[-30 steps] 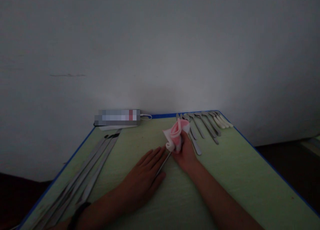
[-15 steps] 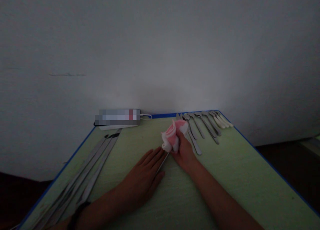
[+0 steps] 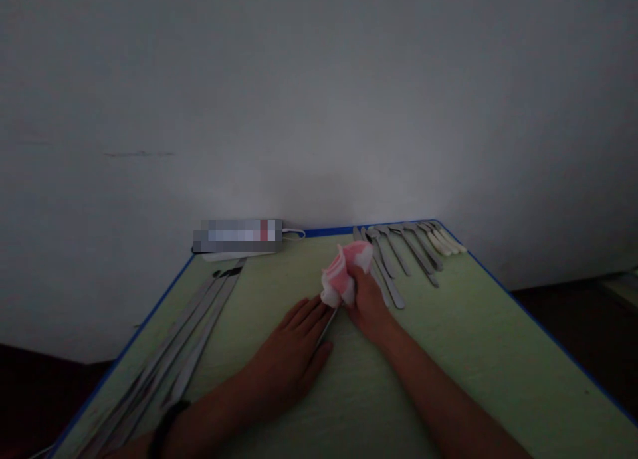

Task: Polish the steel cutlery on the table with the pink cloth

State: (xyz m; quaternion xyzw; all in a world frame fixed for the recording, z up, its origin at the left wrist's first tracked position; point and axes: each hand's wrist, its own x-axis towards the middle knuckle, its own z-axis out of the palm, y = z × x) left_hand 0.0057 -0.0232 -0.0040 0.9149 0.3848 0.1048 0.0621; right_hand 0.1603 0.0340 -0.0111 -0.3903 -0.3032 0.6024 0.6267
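Note:
My right hand is closed round a crumpled pink-and-white cloth, which is wrapped about the far end of a thin metal utensil. The cloth hides that end, so I cannot tell what kind of cutlery it is. My left hand holds the near end of the utensil low over the table, fingers stretched along one side and thumb on the other. Its fingertips meet the cloth. Right of the cloth, several spoons and other metal cutlery lie in a fanned row.
Pieces with white handles end the row at the far right. Several long flat metal utensils lie on the left of the green table, by my left forearm. A blurred-out box-like object with a white cable stands at the back left against the wall.
The cloth has shifted slightly and its folds have changed in my right hand. Both hands keep their hold. The whole view has moved a little.

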